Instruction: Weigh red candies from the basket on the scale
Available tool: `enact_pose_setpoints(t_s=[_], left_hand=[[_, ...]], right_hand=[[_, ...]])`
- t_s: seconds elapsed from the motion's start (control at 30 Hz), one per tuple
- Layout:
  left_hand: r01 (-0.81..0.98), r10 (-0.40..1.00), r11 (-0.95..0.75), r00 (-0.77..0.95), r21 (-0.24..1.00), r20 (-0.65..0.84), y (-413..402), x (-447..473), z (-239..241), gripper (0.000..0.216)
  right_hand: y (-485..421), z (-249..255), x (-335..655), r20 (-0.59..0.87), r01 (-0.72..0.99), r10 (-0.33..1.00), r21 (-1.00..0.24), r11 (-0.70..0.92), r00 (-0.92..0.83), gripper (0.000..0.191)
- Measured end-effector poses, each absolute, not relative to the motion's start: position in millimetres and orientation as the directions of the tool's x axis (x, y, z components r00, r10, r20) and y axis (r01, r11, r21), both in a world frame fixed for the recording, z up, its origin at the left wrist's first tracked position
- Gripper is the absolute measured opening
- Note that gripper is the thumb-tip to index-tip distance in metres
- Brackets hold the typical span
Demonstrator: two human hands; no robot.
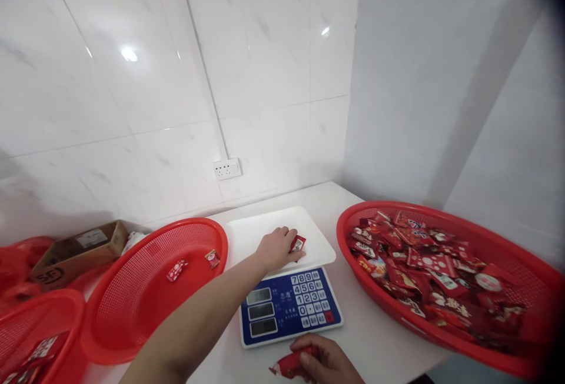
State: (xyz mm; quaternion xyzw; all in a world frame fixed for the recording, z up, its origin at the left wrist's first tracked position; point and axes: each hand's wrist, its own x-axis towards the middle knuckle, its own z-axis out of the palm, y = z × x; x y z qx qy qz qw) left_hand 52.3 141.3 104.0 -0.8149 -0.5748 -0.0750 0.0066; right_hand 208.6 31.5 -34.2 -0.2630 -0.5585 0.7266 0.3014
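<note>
My left hand (277, 249) reaches over the white tray (241, 237) of a weighing scale, its fingers and thumb closed around a small red snack packet (299, 243) with white markings. In front of the tray is the scale's blue keypad panel (286, 307), whose dark displays show no readable figures. Nearer to me, just below the panel, my right hand (329, 360) grips another red snack packet (293, 364), partly covered by the fingers.
To the right, a red basket (353, 219) holds many red wrapped snacks. On the left, another red basket (128, 272) contains two small packets, and a third (73, 307) holds red packages. A cardboard box (83, 249) and wall socket (227, 169) are behind.
</note>
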Motion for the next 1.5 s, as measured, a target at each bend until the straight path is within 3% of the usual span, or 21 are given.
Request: enact_pose_setpoints(t_s=[0.37, 0.6, 0.77, 0.97, 1.23, 1.33, 1.5], left_hand=[[0.97, 0.967, -0.171, 0.132, 0.17, 0.218, 136, 34, 123, 0.034], [0.979, 0.938, 0.113, -0.162, 0.172, 0.306, 94, -50, 157, 0.042], [0.959, 0.937, 0.23, -0.265, 0.167, 0.228, 38, -80, 150, 0.056], [0.933, 0.948, 0.315, -0.299, 0.175, -0.112, -25, -64, 122, 0.048], [0.902, 0.904, 0.424, -0.415, 0.087, -0.099, -30, -80, 122, 0.044], [0.89, 0.899, 0.429, -0.437, 0.155, 0.022, -32, -78, 117, 0.045], [0.882, 0.791, 0.225, -0.414, 0.414, 0.45, -39, -51, 97, 0.037]], right_hand=[[33, -39, 212, -0.052, -0.132, 0.738, -0.973, -0.189, -0.672, 0.048], [30, -27, 214, -0.045, -0.142, 0.732, -0.971, -0.191, -0.679, 0.045], [30, -29, 215, -0.102, -0.071, 0.741, -0.978, -0.198, -0.664, 0.051], [30, -30, 216, -0.138, -0.03, 0.761, -0.979, -0.202, -0.634, 0.047], [31, -29, 218, -0.125, 0.009, 0.737, -0.987, -0.159, -0.664, 0.045], [28, -25, 219, -0.119, 0.001, 0.743, -0.988, -0.157, -0.658, 0.046], [45, 20, 220, -0.032, -0.061, 0.792, -0.994, -0.088, -0.609, 0.051]])
